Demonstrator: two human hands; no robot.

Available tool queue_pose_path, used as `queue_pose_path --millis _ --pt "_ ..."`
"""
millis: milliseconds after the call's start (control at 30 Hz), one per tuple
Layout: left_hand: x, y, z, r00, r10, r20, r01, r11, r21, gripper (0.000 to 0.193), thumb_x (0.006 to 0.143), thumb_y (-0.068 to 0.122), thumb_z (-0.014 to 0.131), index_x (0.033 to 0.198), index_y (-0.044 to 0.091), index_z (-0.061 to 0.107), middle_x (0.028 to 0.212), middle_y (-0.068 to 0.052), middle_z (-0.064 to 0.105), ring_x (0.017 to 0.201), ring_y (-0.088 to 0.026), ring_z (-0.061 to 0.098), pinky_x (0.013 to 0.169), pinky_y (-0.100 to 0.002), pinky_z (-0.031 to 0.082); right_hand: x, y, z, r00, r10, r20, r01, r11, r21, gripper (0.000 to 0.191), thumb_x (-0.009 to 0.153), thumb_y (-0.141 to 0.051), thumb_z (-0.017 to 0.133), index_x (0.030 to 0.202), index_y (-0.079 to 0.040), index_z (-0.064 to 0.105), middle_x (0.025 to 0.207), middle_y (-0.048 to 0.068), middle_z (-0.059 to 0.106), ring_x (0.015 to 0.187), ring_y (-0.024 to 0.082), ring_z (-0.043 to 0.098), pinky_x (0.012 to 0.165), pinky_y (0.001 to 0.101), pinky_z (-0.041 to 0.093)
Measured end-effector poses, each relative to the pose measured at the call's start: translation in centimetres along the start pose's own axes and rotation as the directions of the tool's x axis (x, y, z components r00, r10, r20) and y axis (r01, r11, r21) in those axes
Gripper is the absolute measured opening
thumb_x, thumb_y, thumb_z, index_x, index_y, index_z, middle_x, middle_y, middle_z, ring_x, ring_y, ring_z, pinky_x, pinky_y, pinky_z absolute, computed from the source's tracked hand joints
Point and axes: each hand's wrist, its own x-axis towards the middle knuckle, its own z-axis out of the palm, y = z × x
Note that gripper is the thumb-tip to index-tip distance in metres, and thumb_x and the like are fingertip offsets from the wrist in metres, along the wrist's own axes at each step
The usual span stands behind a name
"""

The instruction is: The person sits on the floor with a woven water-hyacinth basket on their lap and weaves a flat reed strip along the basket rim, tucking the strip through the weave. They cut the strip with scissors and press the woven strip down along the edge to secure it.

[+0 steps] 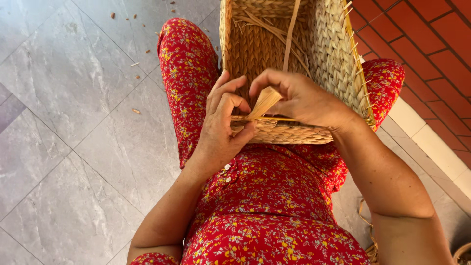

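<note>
A woven straw basket (333,54) rests on my lap, its open side facing me. My left hand (223,125) pinches the near rim of the basket, thumb under and fingers curled over it. My right hand (301,100) holds a flat pale straw strip (265,102) by its folded end, right at the same rim. The strip runs up and away over the basket's inside (290,37). Loose straw strands lie inside the basket. Both hands touch each other's working spot at the rim.
I sit in a red flowered dress (265,196) over grey marble floor tiles (73,147). Small straw scraps (136,111) dot the floor at left. Red brick paving (431,44) with a white edge lies at right. More straw lies by my right elbow (365,225).
</note>
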Motion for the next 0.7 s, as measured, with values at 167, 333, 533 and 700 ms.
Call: queue_pose_path --millis 167,333,533,700 --pt "-0.1 0.0 0.1 1.0 -0.007 0.002 0.006 1.0 0.016 0.037 0.084 0.002 0.08 0.11 0.007 0.053 0.155 -0.018 0.047 0.158 -0.043 0.026 0.128 -0.054 0.028 0.0 -0.2 0.0 0.999 -0.031 -0.031 0.033 0.996 0.082 0.025 0.089 -0.002 0.069 0.112 -0.006 0.062 0.103 -0.002 0.066 0.097 0.006 0.063 0.083 0.0235 0.052" --pt "-0.1 0.1 0.0 1.0 -0.006 0.006 0.006 1.0 -0.004 0.035 0.086 0.005 0.08 0.109 0.007 0.053 0.156 -0.018 0.047 0.159 -0.043 0.026 0.129 -0.054 0.029 0.2 -0.8 0.2 1.0 0.007 -0.001 -0.007 0.999 -0.033 0.02 0.09 -0.004 0.068 0.109 -0.007 0.063 0.096 -0.002 0.068 0.092 0.006 0.063 0.079 0.0235 0.052" --pt "-0.2 -0.2 -0.8 0.999 0.012 0.031 -0.01 0.998 -0.067 0.018 0.097 0.012 0.075 0.108 0.004 0.063 0.157 -0.019 0.049 0.16 -0.042 0.028 0.13 -0.053 0.028 -0.3 -0.7 0.2 1.0 0.018 0.02 -0.021 0.985 0.172 0.026 0.091 -0.009 0.07 0.115 -0.008 0.061 0.1 -0.003 0.067 0.094 0.006 0.063 0.081 0.0241 0.053" --pt "-0.5 -0.3 0.3 0.998 -0.016 -0.053 0.01 0.994 -0.104 0.01 0.102 0.011 0.069 0.105 0.003 0.064 0.155 -0.015 0.052 0.161 -0.04 0.028 0.131 -0.051 0.03 -0.1 0.1 0.1 0.999 0.038 0.025 -0.043 0.968 0.246 0.032 0.092 -0.013 0.075 0.12 -0.006 0.061 0.099 -0.001 0.064 0.093 0.005 0.06 0.08 0.0235 0.051"
